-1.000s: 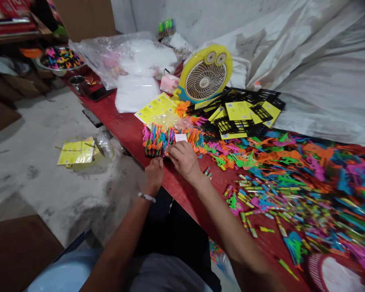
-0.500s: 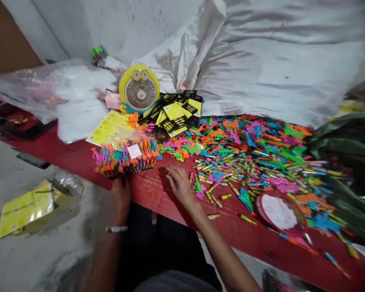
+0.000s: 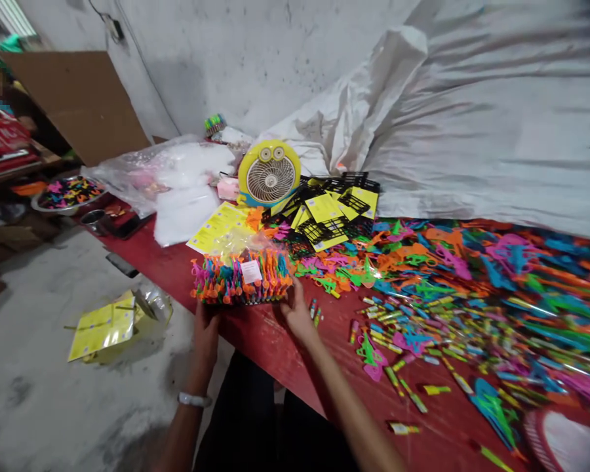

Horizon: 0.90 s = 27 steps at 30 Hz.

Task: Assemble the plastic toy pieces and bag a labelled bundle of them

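Grip first: from the head cam, both hands look wrapped on the toy pack (image 3: pixel 236 288), left hand (image 3: pixel 206 321) at its 7 o'clock corner and right hand (image 3: pixel 297 311) at about 4, but some fingers are tucked out of sight so I can't tell how firm the hold is. The pack sits near the edge of the red table (image 3: pixel 265 328), with a small pale label (image 3: pixel 250 272) on its front and clear plastic (image 3: pixel 236 244) bunched up at 12. What'd worry me is that edge: the table ends just beyond the left hand, and the floor (image 3: pixel 142 367) is right there at 8 o'clock, so if the left fingers slipped, that end could tip over the side. Squeezing only from the ends might also bow the row of toys and pop a few loose, imo. Then there's the clutter: loose toys (image 3: pixel 452 255) spread out at 3 o'clock, little tubes (image 3: pixel 423 321) a bit lower toward 4, so a careless elbow or a swing that way could scatter stuff. Black frames (image 3: pixel 312 231) are close by at 2 and might snag the plastic, while a shove toward 1 could bump the yellow fan (image 3: pixel 270 180).
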Available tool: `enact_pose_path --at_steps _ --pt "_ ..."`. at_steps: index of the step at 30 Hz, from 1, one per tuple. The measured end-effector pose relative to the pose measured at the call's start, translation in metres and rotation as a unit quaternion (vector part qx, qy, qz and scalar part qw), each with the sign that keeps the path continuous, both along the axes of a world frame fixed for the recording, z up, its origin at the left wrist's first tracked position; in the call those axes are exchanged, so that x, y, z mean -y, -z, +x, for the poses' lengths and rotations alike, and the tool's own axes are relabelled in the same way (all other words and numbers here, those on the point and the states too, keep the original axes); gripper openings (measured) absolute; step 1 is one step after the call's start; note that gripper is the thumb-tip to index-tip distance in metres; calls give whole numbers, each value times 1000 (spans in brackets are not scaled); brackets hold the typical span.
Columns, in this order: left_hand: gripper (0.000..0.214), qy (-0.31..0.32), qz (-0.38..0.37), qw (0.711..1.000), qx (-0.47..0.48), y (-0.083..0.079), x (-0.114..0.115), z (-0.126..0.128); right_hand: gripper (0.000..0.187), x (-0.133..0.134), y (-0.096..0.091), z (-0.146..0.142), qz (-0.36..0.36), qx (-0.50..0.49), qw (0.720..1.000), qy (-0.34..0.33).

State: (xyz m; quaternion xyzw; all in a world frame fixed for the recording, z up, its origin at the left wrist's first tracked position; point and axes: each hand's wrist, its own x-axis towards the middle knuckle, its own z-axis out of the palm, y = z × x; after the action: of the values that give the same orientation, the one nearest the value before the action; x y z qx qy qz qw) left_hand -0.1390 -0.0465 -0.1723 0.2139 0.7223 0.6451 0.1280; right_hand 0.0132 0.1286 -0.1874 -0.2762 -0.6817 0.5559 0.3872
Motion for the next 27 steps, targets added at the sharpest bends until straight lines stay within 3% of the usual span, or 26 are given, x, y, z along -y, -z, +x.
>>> enact_pose_path --at_steps 3,7,10,12,15,17,19,24,27 --pt "60 2 -1 999 44 -11 4 -1 74 38 3 17 -27 -35 999 14" --pt "37 -19 -4 999 41 -22 20 2 52 94 1 68 -80 -40 996 15" --pt "31 -12 -12 1000 18 -27 27 8 23 102 -5 104 -128 9 991 23" --pt "30 -5 -27 1000 4 -29 26 14 14 79 -12 116 -112 47 990 74" --pt "35 -13 -22 999 23 -30 19 23 26 15 -25 105 30 100 989 107" --pt "39 -10 10 999 44 -28 13 26 46 -28 -35 81 126 124 984 33" --pt "41 -2 41 998 56 -26 8 26 55 -61 -46 51 174 128 976 -39" --pt "44 14 55 994 95 -22 -3 34 35 -86 -72 -12 179 127 961 -170" --pt "44 65 27 992 104 -17 -17 44 38 -92 -89 -35 127 121 979 -106"
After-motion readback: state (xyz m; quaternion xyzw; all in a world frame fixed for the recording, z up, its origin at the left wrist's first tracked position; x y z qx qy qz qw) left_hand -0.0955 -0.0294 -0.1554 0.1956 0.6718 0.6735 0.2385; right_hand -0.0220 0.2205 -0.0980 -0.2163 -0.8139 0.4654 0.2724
